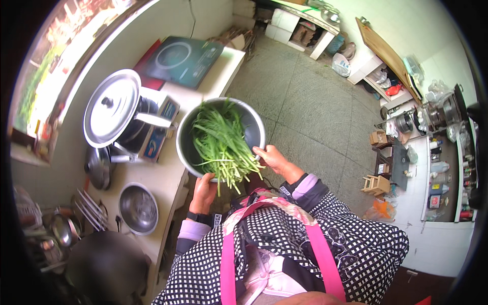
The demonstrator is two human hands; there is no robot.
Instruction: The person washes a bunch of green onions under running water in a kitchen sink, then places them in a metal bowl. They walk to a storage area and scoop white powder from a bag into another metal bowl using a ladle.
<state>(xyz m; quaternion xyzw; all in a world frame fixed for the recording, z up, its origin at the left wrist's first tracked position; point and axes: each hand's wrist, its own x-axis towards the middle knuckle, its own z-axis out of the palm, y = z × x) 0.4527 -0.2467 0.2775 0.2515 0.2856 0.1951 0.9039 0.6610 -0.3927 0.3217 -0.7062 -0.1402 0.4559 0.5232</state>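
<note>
A round metal bowl (259, 119) is held out in front of me, off the counter's edge and over the floor. A bunch of long green leafy stalks (218, 134) lies in it, the pale cut ends hanging over the near rim. My left hand (204, 192) grips the near-left rim, its fingers partly hidden beneath the bowl. At the near-right rim, my right hand (275, 160) is closed with the thumb on top and the other fingers out of sight below.
Along the left counter (170, 190) stand an induction cooktop (183, 58), a lidded steel pot (112, 104) on a second cooker, a dark lid (99, 168) and a small metal bowl (138, 207). A wooden stool (376, 185) and shelves (442, 175) are on the right.
</note>
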